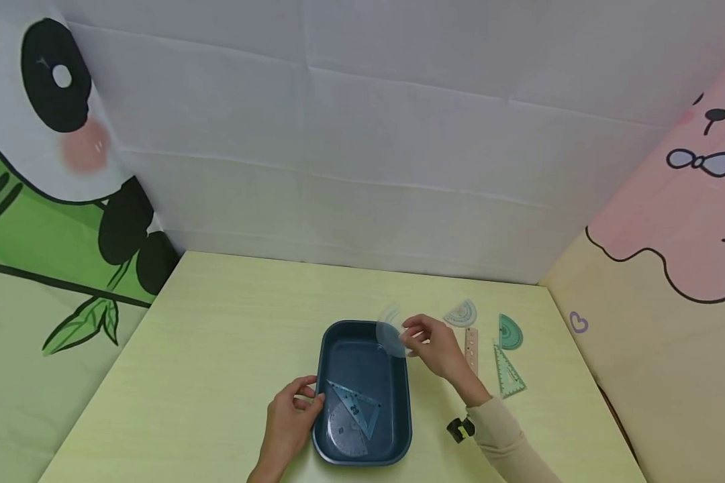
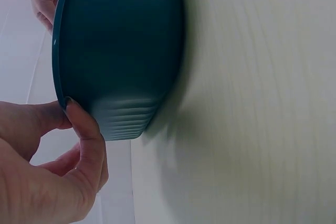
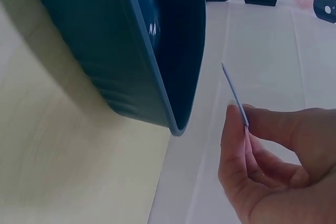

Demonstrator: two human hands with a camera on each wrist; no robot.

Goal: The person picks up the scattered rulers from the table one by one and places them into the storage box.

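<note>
A deep blue plastic tray (image 1: 356, 349) stands on the table. My left hand (image 1: 290, 416) pinches its left rim between thumb and finger, close up in the left wrist view on the tray wall (image 2: 115, 40). Above the tray's far right corner, my right hand (image 1: 433, 345) pinches a thin clear protractor (image 1: 389, 339), blurred in the head view. The right wrist view shows this protractor (image 3: 234, 93) edge-on, apart from the tray rim. Inside the tray lie a blue set square (image 1: 355, 406) and a clear protractor (image 1: 342, 436), partly under the set square.
Right of the tray lie a clear protractor (image 1: 461, 313), a pinkish ruler (image 1: 471, 345) partly behind my right hand, a green protractor (image 1: 510, 332) and a green set square (image 1: 507, 376). A white cloth wall (image 1: 362, 168) rises behind the table (image 1: 235, 322).
</note>
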